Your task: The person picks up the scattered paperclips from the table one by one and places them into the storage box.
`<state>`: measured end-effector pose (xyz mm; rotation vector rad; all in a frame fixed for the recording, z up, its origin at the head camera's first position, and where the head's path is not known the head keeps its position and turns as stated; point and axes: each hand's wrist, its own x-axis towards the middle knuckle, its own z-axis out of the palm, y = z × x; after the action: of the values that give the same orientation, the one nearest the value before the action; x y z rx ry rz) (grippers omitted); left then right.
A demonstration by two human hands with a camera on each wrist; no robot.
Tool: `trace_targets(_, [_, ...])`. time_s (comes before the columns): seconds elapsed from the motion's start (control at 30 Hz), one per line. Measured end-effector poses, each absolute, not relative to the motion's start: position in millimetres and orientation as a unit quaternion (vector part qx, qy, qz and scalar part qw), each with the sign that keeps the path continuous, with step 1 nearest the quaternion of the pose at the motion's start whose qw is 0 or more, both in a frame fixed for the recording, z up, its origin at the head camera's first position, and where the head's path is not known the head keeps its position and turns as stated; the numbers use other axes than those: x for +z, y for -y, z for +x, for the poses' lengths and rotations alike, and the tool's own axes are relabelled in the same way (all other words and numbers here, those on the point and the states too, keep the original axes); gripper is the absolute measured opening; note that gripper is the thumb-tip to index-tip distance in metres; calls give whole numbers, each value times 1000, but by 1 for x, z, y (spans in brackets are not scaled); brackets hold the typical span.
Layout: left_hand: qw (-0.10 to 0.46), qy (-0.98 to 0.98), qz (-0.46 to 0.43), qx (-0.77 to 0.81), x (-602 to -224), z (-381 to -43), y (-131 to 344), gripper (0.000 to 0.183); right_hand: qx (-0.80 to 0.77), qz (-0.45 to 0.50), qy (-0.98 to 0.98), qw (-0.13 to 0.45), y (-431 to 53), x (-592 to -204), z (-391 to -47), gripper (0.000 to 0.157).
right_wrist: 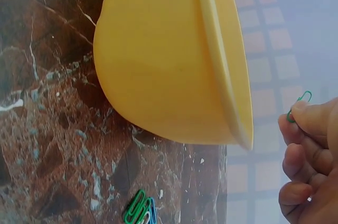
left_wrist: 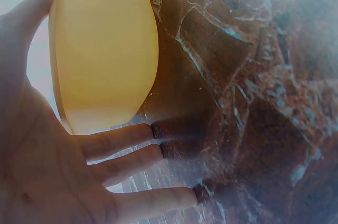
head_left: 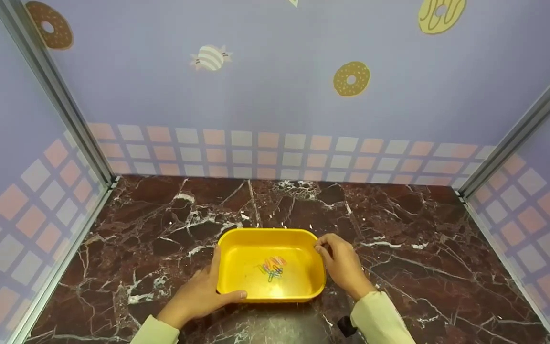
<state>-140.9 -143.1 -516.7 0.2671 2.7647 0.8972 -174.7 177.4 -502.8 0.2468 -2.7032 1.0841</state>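
A yellow plastic bin [head_left: 271,230] stands on the marble-patterned table, with several coloured paper clips [head_left: 271,268] on its floor. My left hand [head_left: 203,292] lies against the bin's left end, thumb on the front rim; its other fingers look straight and spread in the left wrist view. Between thumb and index finger, my right hand [head_left: 344,265] pinches a green paper clip [right_wrist: 292,114] by the bin's right rim. The right wrist view also has a green paper clip [right_wrist: 135,206] on the table, beside a blue one [right_wrist: 153,212] and a whitish one.
Purple panels [head_left: 275,95] with pink and white squares enclose the table [head_left: 428,248] at the back and both sides. A small black object [head_left: 346,327] shows beside the right sleeve [head_left: 381,319].
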Motion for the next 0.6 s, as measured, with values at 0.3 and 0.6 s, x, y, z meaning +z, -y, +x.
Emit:
trace_targets(0.3, [128, -939, 87, 307, -516, -140, 144, 126, 359, 106, 922, 99, -167, -505, -175, 5])
trace_targets(0.6, [128, -939, 89, 305, -515, -139, 145, 125, 384, 120, 915, 43, -158, -501, -175, 5])
